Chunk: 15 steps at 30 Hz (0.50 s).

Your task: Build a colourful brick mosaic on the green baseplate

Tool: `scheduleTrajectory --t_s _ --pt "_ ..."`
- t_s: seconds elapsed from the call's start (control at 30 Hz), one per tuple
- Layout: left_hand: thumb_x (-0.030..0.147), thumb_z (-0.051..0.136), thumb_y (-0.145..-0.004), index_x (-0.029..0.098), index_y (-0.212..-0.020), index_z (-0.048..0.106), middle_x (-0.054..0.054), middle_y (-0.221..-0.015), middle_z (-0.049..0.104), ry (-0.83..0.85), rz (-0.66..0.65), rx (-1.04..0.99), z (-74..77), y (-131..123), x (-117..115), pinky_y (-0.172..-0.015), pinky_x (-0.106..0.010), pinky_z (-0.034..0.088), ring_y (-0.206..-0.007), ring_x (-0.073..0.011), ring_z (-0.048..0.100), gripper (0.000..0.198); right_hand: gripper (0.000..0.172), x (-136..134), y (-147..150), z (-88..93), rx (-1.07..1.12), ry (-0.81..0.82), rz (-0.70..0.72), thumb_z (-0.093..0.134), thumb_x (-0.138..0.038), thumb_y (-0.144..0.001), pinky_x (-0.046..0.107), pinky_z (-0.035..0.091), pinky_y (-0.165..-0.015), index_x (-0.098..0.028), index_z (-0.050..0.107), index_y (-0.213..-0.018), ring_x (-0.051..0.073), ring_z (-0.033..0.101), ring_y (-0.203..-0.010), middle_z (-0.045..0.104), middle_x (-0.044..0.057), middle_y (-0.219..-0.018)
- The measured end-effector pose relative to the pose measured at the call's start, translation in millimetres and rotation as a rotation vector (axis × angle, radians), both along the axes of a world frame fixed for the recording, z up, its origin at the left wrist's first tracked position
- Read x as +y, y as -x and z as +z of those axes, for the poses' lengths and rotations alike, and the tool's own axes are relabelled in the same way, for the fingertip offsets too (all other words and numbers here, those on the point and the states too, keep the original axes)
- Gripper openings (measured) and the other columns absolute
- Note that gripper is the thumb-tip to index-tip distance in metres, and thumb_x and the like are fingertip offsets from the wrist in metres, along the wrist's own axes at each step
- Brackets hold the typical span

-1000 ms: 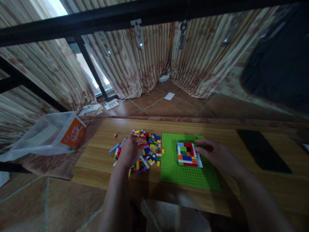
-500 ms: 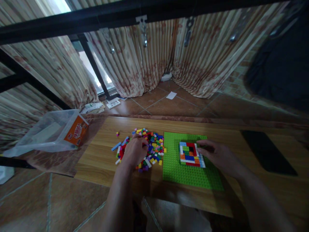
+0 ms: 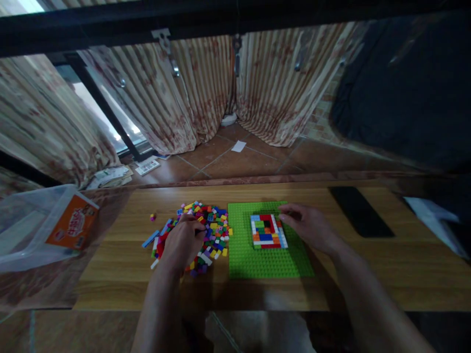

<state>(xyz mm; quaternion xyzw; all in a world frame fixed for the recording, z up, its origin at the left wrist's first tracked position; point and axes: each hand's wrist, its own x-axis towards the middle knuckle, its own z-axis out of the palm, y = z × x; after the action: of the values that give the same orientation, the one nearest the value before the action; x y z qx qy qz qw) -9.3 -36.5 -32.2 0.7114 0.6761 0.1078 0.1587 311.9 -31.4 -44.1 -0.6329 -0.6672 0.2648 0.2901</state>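
Green studded baseplate (image 3: 243, 262) is lying under right hand (image 3: 305, 223), fingers slightly parted; left hand (image 3: 185, 240) is overlying toy bricks (image 3: 217, 234), finger grip indeterminable.

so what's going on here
A person's left hand is down at a pile of loose toy building bricks on a wooden table; whether it grips one is hidden. The right hand is by the far right corner of a small multicoloured brick build, and I can't tell if they touch. The build sits on a green studded baseplate.
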Motion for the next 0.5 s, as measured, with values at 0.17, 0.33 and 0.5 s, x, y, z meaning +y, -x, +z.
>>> scheduleTrajectory --t_s 0.17,0.33,0.5 --pt "0.022 0.056 -0.077 0.021 -0.079 0.074 -0.01 -0.109 0.066 -0.026 -0.044 -0.004 -3.7 4 4 -0.089 -0.034 0.047 -0.094 -0.0236 0.063 0.018 0.022 2 -3 1.5 0.043 -0.056 -0.041 0.056 -0.03 -0.083 0.036 0.052 -0.076 -0.021 0.07 -0.097 0.02 0.068 -0.081 0.074 0.005 -0.09" --pt "0.034 0.058 -0.075 0.019 -0.075 0.071 -0.009 -0.097 0.067 -0.1 -0.02 -0.166 4.8 7 5 -0.078 -0.032 0.049 -0.084 -0.0218 0.062 0.019 0.02 4 -4 3.5 0.165 -0.109 -0.114 0.057 -0.03 -0.083 0.034 0.052 -0.074 -0.019 0.07 -0.093 0.019 0.067 -0.078 0.074 0.005 -0.086" --pt "0.039 0.059 -0.077 0.018 -0.087 0.068 -0.002 -0.071 0.065 0.032 -0.007 -0.501 15.2 -20 1 -0.06 -0.025 0.044 -0.064 -0.0153 0.057 0.026 0.017 -4 16 9.1 0.337 -0.196 -0.047 0.057 -0.03 -0.085 0.032 0.051 -0.077 -0.021 0.07 -0.091 0.018 0.066 -0.082 0.073 0.004 -0.089"
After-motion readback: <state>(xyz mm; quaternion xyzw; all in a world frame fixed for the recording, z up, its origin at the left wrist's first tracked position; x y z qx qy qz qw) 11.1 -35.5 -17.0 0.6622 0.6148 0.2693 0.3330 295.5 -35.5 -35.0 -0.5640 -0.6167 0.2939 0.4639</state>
